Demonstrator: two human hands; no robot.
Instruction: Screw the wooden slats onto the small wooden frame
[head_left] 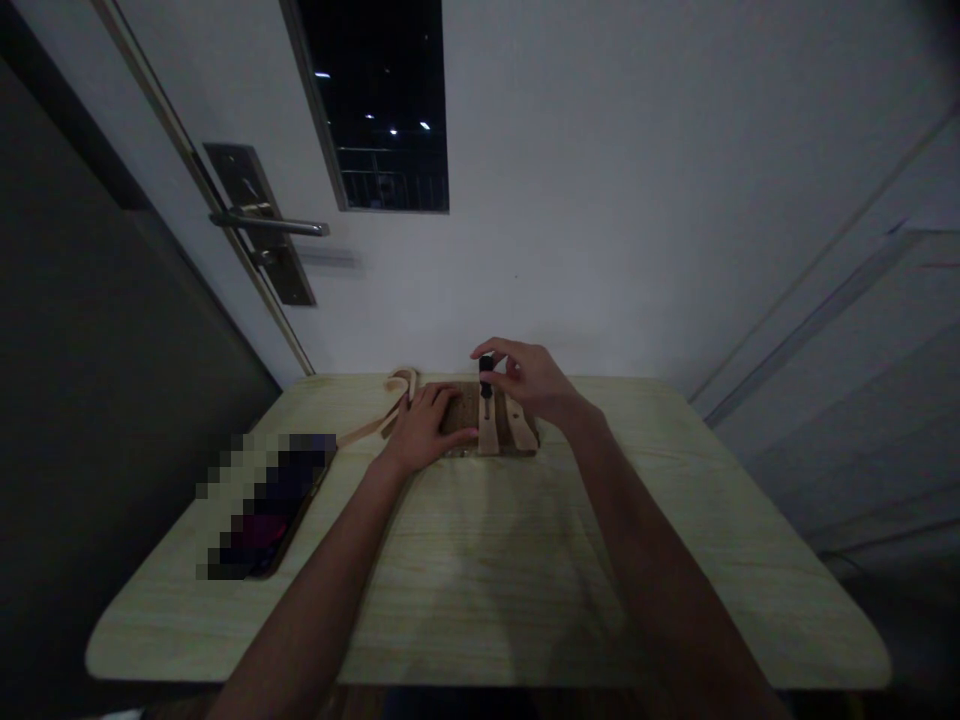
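Observation:
My right hand [532, 380] is closed around the black handle of a screwdriver [486, 370], gripping it between thumb and fingers. The tool stands upright, its thin shaft pointing down at a pale flat strip [488, 438] that lies across a brown board [463, 412]. Over the board's left part lies my left hand [421, 432], open, fingers and thumb spread, the thumb reaching toward the pale strip. A second pale piece [519, 424] with a dark spot sits on the board's right side. The screwdriver's tip is too small to make out.
A light wood-grain table [465, 590] carries everything. Left of my left hand lie pale curved strips [364, 432], and a dark phone [296, 500], partly pixelated, is nearer the left edge. Behind the table stands a white door with a metal handle [281, 225] and a window [382, 100].

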